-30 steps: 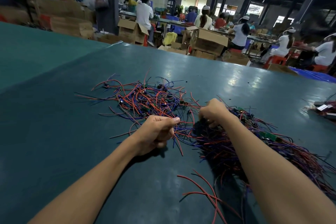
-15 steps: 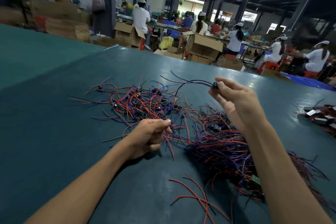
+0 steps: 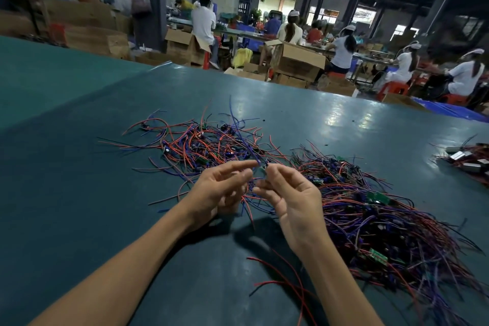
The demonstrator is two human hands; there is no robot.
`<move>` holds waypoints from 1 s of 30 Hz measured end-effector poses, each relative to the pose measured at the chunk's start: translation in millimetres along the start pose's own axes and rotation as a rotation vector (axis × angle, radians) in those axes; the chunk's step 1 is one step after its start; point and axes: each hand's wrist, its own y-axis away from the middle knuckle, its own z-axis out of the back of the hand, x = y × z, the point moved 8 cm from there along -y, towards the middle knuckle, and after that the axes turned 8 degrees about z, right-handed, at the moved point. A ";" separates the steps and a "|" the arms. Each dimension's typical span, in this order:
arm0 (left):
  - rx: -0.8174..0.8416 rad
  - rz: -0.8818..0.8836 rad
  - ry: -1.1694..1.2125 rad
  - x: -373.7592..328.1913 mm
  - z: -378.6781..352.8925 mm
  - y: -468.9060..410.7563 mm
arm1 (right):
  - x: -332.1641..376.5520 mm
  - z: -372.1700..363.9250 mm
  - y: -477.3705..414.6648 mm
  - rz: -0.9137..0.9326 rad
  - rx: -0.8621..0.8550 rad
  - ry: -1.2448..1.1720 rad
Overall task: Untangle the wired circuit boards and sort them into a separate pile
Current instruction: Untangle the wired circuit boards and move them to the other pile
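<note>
Above the green table (image 3: 79, 193) my two hands meet. My right hand (image 3: 291, 196) pinches a small wired circuit board (image 3: 262, 168) at its fingertips. My left hand (image 3: 219, 188) pinches the board's blue wires (image 3: 239, 130), which rise up and away from the hands; red wires hang below its curled lower fingers. A dense tangle of red, blue and purple wired boards (image 3: 383, 222) lies to the right of my right hand. A looser spread of wired boards (image 3: 203, 145) lies beyond my left hand.
Loose red wires (image 3: 285, 280) lie near my right forearm. Another small heap of parts (image 3: 468, 159) sits at the table's right edge. Beyond the far edge stand cardboard boxes (image 3: 296, 61) and seated workers (image 3: 341, 50).
My right hand has come down and left from its raised position with the board. My left hand has lifted off the table and opened its fist to meet it at the wires.
</note>
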 end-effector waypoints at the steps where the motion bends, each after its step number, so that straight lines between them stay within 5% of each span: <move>1: -0.033 -0.018 0.056 -2.3 2.7 -0.3 | -2.6 -1.1 1.8 0.007 0.008 0.034; 7: -0.134 -0.031 0.106 -7.8 12.7 3.6 | -22.1 -9.7 14.1 -0.031 0.071 0.148; 20: -0.103 -0.008 0.156 -3.7 15.7 -2.3 | -35.1 -14.2 16.0 -0.132 0.080 0.010; 23: -0.164 -0.025 0.278 -5.2 24.5 -4.3 | -19.7 -8.9 12.9 0.012 0.094 0.292; 26: -0.311 -0.038 0.366 -6.6 41.8 -4.4 | 29.5 -2.7 9.6 0.378 0.080 0.854; 30: -0.460 -0.041 0.206 -2.7 58.7 -4.0 | 113.4 27.1 -3.8 0.592 -0.142 1.168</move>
